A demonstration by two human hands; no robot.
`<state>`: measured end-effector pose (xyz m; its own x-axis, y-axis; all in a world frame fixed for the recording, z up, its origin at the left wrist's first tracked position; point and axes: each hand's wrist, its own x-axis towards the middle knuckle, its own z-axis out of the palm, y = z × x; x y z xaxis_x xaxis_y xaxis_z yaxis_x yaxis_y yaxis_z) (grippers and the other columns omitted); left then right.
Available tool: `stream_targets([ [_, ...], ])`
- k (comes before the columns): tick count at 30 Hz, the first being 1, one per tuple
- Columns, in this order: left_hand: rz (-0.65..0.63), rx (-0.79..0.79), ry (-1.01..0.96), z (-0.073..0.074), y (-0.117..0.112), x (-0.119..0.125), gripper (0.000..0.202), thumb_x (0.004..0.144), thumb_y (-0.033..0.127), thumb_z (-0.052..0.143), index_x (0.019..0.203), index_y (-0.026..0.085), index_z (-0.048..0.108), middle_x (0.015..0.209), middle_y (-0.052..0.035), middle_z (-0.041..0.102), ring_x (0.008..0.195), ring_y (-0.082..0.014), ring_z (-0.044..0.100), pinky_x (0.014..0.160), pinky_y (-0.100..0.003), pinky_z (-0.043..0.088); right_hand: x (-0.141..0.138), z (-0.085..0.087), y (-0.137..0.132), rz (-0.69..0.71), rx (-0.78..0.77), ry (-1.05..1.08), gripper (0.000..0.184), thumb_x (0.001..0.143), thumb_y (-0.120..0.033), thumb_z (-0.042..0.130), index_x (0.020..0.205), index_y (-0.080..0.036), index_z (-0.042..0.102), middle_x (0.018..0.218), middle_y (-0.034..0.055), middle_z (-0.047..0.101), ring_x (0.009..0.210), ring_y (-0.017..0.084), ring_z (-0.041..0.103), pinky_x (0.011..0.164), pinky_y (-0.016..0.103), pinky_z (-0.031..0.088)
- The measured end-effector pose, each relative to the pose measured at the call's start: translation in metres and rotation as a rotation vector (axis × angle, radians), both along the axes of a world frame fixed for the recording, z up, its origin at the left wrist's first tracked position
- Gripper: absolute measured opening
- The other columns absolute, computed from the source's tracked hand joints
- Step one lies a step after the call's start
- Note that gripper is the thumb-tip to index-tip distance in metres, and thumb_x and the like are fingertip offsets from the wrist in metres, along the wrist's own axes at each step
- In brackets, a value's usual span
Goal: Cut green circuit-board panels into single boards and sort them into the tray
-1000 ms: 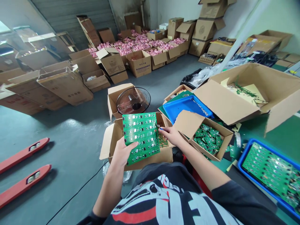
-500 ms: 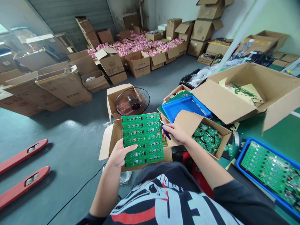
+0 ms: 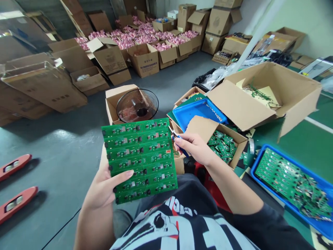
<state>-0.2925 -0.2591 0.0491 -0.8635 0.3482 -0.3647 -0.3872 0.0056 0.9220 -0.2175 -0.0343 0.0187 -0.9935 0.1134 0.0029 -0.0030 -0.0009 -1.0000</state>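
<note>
A green circuit board panel [image 3: 140, 159], scored into several strips with black components, fills the middle of the view. My left hand [image 3: 104, 191] grips its lower left edge, with the thumb across the front. My right hand [image 3: 195, 149] is shut on small blue-handled cutters [image 3: 179, 141]. Their metal tips point up and left, close to the panel's right edge, with a small gap between them. Below the panel, a cardboard box is mostly hidden.
A cardboard box of cut green boards [image 3: 221, 147] stands right of my right hand. A blue tray [image 3: 257, 158] of boards sits lower right, and another blue tray [image 3: 197, 111] lies beyond. A desk fan [image 3: 137, 106], red pallet jack forks [image 3: 15, 166] and stacked cartons surround me.
The panel has risen toward me and shifted left, now looking larger. My right hand and the cutters have moved slightly left with it, and the whole view has tilted.
</note>
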Motion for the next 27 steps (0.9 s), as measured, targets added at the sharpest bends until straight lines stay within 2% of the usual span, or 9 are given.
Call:
stream_targets([
  [6, 0.034, -0.094, -0.095, 0.017, -0.004, 0.008, 0.037, 0.038, 0.014, 0.078, 0.073, 0.021, 0.066, 0.071, -0.0042, 0.072, 0.058, -0.0284, 0.066, 0.045, -0.037, 0.056, 0.015, 0.024, -0.006, -0.009, 0.015, 0.016, 0.031, 0.081, -0.043, 0.045, 0.066, -0.017, 0.052, 0.061, -0.0013, 0.045, 0.057, 0.009, 0.042, 0.053, 0.023, 0.035],
  [10, 0.166, -0.153, -0.089, 0.023, -0.002, 0.018, 0.05, 0.04, 0.014, 0.075, 0.088, 0.027, 0.066, 0.072, -0.002, 0.072, 0.06, -0.0288, 0.066, 0.033, -0.03, 0.053, 0.019, 0.03, -0.008, -0.015, -0.009, 0.004, 0.031, 0.08, -0.045, 0.047, 0.069, -0.017, 0.054, 0.062, -0.001, 0.045, 0.057, 0.009, 0.042, 0.052, 0.023, 0.035],
  [12, 0.212, -0.151, -0.087, 0.024, -0.001, 0.023, 0.059, 0.043, 0.014, 0.074, 0.098, 0.031, 0.064, 0.074, -0.0005, 0.072, 0.063, -0.028, 0.067, 0.034, -0.028, 0.054, 0.02, 0.032, -0.008, -0.013, -0.009, 0.005, 0.032, 0.08, -0.046, 0.046, 0.07, -0.017, 0.055, 0.062, -0.001, 0.046, 0.057, 0.009, 0.042, 0.052, 0.023, 0.035],
  [16, 0.176, -0.102, -0.071, 0.02, -0.002, 0.022, 0.065, 0.047, 0.015, 0.073, 0.108, 0.034, 0.058, 0.085, 0.0015, 0.071, 0.067, -0.0264, 0.067, 0.047, -0.033, 0.058, 0.017, 0.032, -0.008, -0.032, 0.057, 0.026, 0.032, 0.081, -0.044, 0.045, 0.071, -0.016, 0.057, 0.061, -0.0014, 0.046, 0.057, 0.009, 0.042, 0.054, 0.023, 0.035],
  [20, 0.087, -0.13, -0.023, 0.014, -0.001, 0.01, 0.07, 0.046, 0.014, 0.076, 0.112, 0.027, 0.057, 0.087, -0.0019, 0.071, 0.072, -0.0272, 0.067, 0.056, -0.035, 0.059, 0.002, 0.018, -0.007, -0.085, 0.173, -0.002, 0.033, 0.082, -0.043, 0.043, 0.075, -0.015, 0.059, 0.059, -0.002, 0.044, 0.056, 0.009, 0.039, 0.052, 0.022, 0.032],
  [24, -0.002, -0.135, 0.054, 0.008, 0.003, 0.005, 0.06, 0.055, 0.016, 0.074, 0.111, 0.024, 0.057, 0.091, -0.0028, 0.07, 0.076, -0.0245, 0.066, 0.065, -0.036, 0.057, -0.019, -0.007, -0.007, -0.114, 0.241, -0.052, 0.035, 0.081, -0.044, 0.042, 0.075, -0.015, 0.059, 0.055, -0.0019, 0.041, 0.054, 0.009, 0.038, 0.05, 0.022, 0.03],
  [27, 0.039, -0.155, 0.098, 0.001, 0.006, 0.005, 0.052, 0.056, 0.014, 0.073, 0.106, 0.02, 0.06, 0.09, -0.004, 0.07, 0.081, -0.0255, 0.065, 0.071, -0.038, 0.055, -0.031, -0.025, -0.009, -0.124, 0.251, -0.058, 0.036, 0.08, -0.046, 0.042, 0.072, -0.015, 0.057, 0.054, -0.002, 0.042, 0.053, 0.01, 0.04, 0.05, 0.023, 0.031],
])
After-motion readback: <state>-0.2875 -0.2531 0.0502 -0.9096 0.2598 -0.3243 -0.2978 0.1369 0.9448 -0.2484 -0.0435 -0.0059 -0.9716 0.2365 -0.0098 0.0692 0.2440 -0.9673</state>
